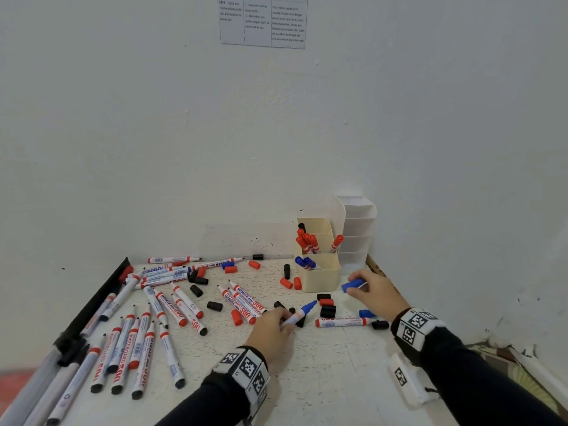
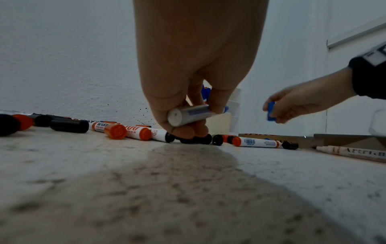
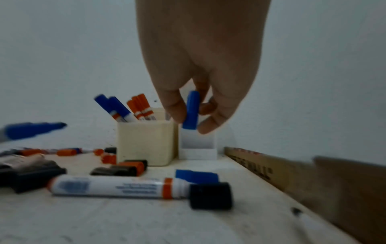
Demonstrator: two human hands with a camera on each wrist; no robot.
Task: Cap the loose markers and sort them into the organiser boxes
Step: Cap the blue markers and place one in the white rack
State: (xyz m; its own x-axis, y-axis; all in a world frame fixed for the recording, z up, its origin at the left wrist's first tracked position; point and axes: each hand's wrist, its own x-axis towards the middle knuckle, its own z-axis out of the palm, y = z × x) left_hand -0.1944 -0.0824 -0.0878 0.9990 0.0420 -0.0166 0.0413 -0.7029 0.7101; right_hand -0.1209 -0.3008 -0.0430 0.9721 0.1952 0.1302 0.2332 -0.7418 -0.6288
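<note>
My left hand [image 1: 275,325] grips an uncapped blue marker [image 1: 302,312] by its white barrel [image 2: 192,114], nib pointing up and to the right, just above the table. My right hand [image 1: 373,290] pinches a loose blue cap [image 1: 353,285] between thumb and fingers [image 3: 191,110], to the right of the cream organiser box [image 1: 321,276]. That box holds several red-capped markers [image 1: 309,242] and two blue ones [image 1: 305,262]. A white organiser box [image 1: 356,232] stands behind it, against the wall.
Many uncapped markers [image 1: 135,348] lie across the left of the table. Loose red and black caps [image 1: 326,305] are scattered between the hands. A marker with a black cap [image 1: 347,322] and another blue cap [image 1: 366,313] lie near my right wrist. A black tray edge [image 1: 95,302] runs along the left.
</note>
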